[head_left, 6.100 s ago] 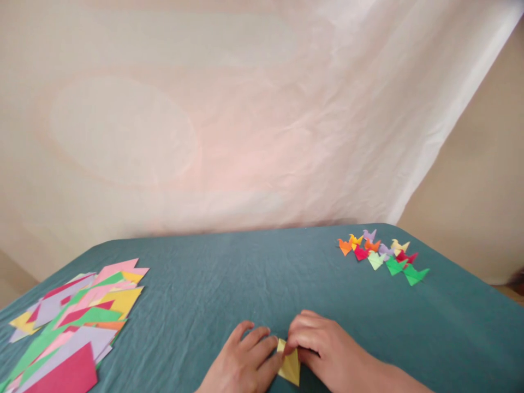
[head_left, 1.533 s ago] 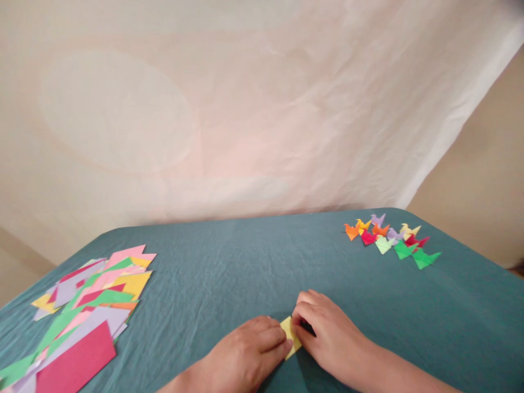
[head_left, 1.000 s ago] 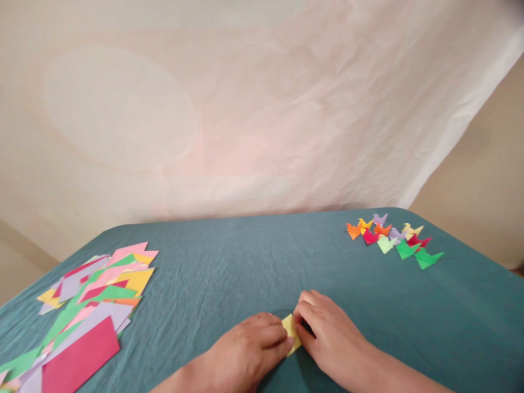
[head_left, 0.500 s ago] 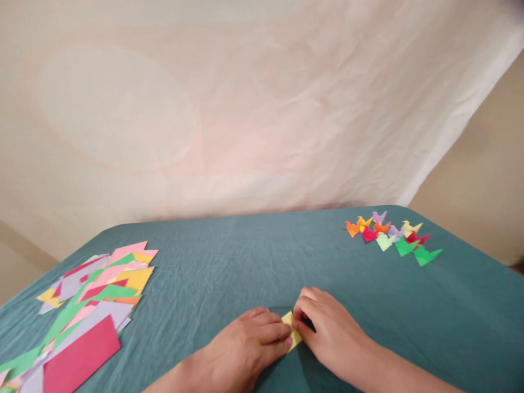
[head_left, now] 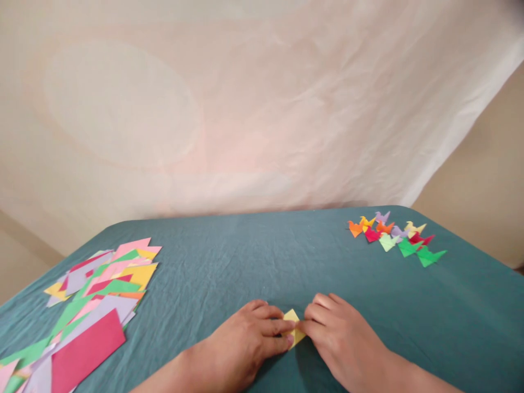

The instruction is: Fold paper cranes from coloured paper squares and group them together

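Note:
A small folded piece of pale yellow origami paper [head_left: 292,315] lies on the cloth near the front of the table, its upper tip pointing away from me. My left hand [head_left: 251,341] holds it down from the left, with thumb and fingertips over its middle and lower part. From the right, my right hand [head_left: 341,333] has its fingers curled, thumb and forefinger closed at the paper's right edge. The fingers hide parts of the paper, so its exact fold cannot be seen.
A spread pile of coloured paper sheets [head_left: 88,349] covers the left side of the dark green tablecloth [head_left: 229,256]. Several folded paper birds [head_left: 429,256] stand in rows at the far right. Behind the table hangs a pale sheet [head_left: 262,109].
My right hand has shifted slightly right, and its fingers sit lower at the paper's right edge. More of the paper's upper tip shows. The view has moved slightly.

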Available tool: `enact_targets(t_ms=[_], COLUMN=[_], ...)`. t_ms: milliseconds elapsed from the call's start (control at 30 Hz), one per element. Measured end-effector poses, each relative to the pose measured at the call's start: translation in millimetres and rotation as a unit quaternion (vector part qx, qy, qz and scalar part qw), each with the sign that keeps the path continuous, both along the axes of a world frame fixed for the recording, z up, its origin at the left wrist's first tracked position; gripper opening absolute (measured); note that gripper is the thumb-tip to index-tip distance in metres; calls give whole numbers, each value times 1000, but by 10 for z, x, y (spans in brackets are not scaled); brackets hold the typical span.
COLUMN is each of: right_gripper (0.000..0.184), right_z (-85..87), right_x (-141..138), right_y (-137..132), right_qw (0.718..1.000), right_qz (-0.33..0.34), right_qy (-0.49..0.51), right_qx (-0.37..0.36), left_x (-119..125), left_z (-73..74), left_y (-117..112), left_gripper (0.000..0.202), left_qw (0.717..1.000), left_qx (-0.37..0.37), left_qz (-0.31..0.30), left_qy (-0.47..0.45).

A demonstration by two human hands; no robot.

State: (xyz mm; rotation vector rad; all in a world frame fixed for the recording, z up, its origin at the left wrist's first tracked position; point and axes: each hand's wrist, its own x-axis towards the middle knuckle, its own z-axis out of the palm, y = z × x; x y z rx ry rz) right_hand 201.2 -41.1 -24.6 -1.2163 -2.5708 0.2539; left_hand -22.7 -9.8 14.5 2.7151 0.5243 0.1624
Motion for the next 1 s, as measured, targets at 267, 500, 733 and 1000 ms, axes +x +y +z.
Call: enact_targets(t_ms=[267, 500, 733, 1000], right_gripper=[18, 13, 16, 18], right_z=[34, 61, 107, 107], right_x=[-63, -32, -59, -89], right_y=[-44, -67, -108, -125], right_qw=[985, 991, 992, 989], right_qz=[71, 73, 74, 90], right_qy=[-138, -91, -88, -98], right_qx=[78, 61, 61, 64], left_x=[-29, -44, -31, -28], left_z=[11, -34, -21, -4], left_y=[47, 2, -8, -2], left_gripper=[43, 27, 31, 48], left_qw=[997, 993, 994, 995], left_qx=[-68, -84, -83, -77], left_qz=[24, 69, 65, 65], left_qy=[-40, -45, -14, 7])
